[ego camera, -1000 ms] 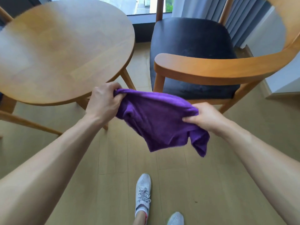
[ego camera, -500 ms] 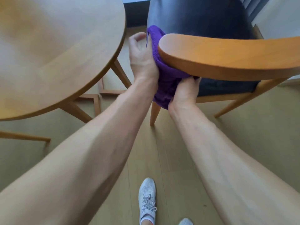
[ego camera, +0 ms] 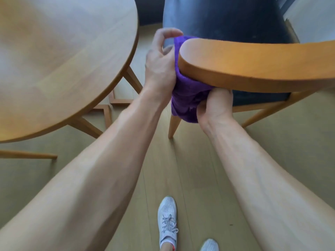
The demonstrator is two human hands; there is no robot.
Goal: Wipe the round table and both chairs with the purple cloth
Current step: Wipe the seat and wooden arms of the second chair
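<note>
Under the armrest (ego camera: 253, 64), bunched purple cloth (ego camera: 188, 95) hangs crumpled.
</note>
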